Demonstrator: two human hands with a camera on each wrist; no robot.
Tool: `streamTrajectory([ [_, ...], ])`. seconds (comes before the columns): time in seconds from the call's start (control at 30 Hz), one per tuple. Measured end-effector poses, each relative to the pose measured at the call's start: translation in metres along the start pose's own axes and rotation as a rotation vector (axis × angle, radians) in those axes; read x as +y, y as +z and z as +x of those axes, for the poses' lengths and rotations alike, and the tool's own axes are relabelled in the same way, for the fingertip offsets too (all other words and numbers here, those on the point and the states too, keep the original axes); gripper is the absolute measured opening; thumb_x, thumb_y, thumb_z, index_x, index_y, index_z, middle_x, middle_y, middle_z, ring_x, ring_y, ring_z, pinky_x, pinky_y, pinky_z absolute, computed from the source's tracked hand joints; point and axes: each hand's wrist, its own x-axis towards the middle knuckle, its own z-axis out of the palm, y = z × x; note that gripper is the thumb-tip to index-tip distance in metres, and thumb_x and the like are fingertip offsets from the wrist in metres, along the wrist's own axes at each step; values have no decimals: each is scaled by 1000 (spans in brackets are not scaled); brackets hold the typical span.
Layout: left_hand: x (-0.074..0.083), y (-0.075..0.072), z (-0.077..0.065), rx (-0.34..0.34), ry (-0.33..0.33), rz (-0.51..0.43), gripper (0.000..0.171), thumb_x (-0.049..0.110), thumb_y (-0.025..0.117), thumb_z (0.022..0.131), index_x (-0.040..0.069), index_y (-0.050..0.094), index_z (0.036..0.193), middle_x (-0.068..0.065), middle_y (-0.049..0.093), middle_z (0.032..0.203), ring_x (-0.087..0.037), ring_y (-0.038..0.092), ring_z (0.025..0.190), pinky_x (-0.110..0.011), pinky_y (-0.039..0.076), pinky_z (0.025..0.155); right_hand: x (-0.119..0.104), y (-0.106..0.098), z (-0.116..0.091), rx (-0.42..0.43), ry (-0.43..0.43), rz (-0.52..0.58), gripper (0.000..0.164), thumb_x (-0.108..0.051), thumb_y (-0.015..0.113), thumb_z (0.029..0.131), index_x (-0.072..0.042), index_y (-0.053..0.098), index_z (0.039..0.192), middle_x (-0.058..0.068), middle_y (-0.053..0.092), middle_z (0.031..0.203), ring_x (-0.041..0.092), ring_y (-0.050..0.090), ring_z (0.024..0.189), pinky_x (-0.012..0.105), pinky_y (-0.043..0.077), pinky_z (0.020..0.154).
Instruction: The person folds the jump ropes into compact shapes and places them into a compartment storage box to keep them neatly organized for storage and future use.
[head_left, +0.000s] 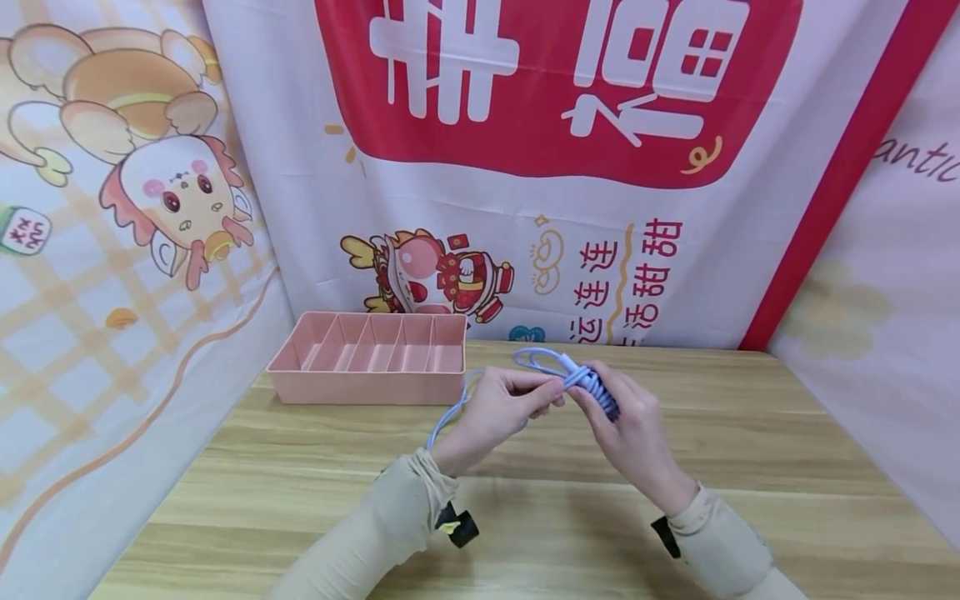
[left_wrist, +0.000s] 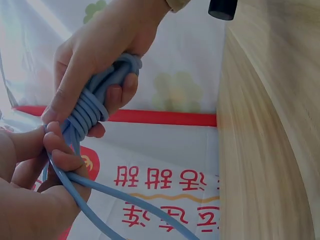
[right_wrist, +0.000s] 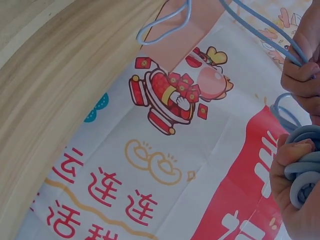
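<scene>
A light blue cable [head_left: 597, 390] is bundled, with several turns wrapped around its middle. My right hand [head_left: 630, 421] grips this bundle, thumb and fingers curled around it, as the left wrist view shows closely. My left hand [head_left: 498, 408] pinches the cable strands [left_wrist: 75, 192] right beside the wrapped turns. From the left fingers a loose length trails down past the left wrist. A loop [head_left: 536, 357] of the cable sticks out beyond the far end of the bundle. In the right wrist view the coiled end [right_wrist: 305, 170] shows between the right fingers.
A pink box [head_left: 367, 387] with several compartments stands on the wooden table [head_left: 337, 500], behind and left of the hands. Printed cloths [head_left: 480, 192] hang at the back and both sides. Black straps [head_left: 459, 527] are worn at the wrists.
</scene>
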Motion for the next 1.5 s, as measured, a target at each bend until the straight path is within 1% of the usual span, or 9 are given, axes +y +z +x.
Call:
streamTrajectory([
  [0.2, -1, -2, 0, -52, 91, 85, 21, 22, 67, 96, 7, 78, 106, -2, 71, 86, -14, 59, 77, -26, 51, 67, -2, -1, 0, -52, 87, 90, 35, 2, 76, 84, 3, 66, 117, 10, 69, 98, 15, 62, 71, 17, 50, 61],
  [0.37, -1, -1, -2, -75, 138, 172, 22, 25, 67, 95, 13, 77, 111, 3, 72, 87, -15, 60, 77, -28, 51, 64, -10, -5, 5, -62, 208, 197, 33, 6, 75, 83, 3, 68, 115, 10, 71, 94, 13, 63, 64, 21, 52, 53],
  [0.53, -2, 1, -3, -61, 188, 195, 22, 22, 66, 97, 9, 76, 111, 4, 72, 89, -14, 60, 74, -26, 50, 62, -30, -14, 15, -76, 340, 319, 27, 7, 72, 86, 7, 68, 113, 11, 70, 87, 21, 62, 59, 26, 51, 48],
  [0.73, -4, 2, -4, -13, 237, 204, 20, 21, 67, 96, 8, 76, 109, 6, 72, 88, -11, 55, 65, -23, 44, 54, -18, -23, 16, -248, 435, 468, 33, -2, 67, 94, 1, 64, 126, 12, 63, 78, 16, 55, 55, 27, 47, 43],
  [0.83, -5, 3, -4, 16, 283, 201, 19, 20, 68, 95, 8, 77, 107, 5, 71, 86, -11, 50, 61, -23, 40, 51, -5, -27, 13, -347, 442, 535, 40, -6, 64, 97, -7, 59, 136, 12, 61, 80, 19, 54, 58, 29, 49, 45],
  [0.97, -3, 6, -7, 39, 335, 201, 17, 17, 68, 95, 8, 77, 106, 3, 71, 89, -11, 52, 63, -22, 40, 51, 2, -31, 13, -415, 420, 570, 43, -8, 60, 99, -15, 55, 141, 13, 60, 84, 24, 56, 62, 33, 51, 49],
  [1.27, 29, 14, -21, 77, 407, 228, 16, -2, 65, 93, -8, 72, 106, -15, 71, 89, -11, 55, 67, -21, 43, 54, -1, -27, 12, -397, 565, 555, 28, -23, 57, 102, -13, 65, 127, 14, 62, 87, 27, 59, 59, 36, 52, 48],
  [1.37, 30, 14, -22, 87, 412, 244, 16, -2, 66, 93, -8, 72, 106, -15, 70, 87, -12, 52, 66, -22, 40, 52, -3, -23, 10, -362, 571, 604, 28, -21, 56, 102, -8, 65, 126, 18, 64, 88, 30, 63, 65, 41, 54, 50],
  [1.5, 15, 13, -15, 96, 430, 255, 16, 3, 67, 93, -2, 74, 107, -8, 70, 86, -12, 51, 65, -26, 39, 51, -4, -21, 9, -305, 576, 632, 27, -20, 57, 102, -5, 66, 123, 20, 65, 89, 29, 63, 64, 42, 53, 46],
])
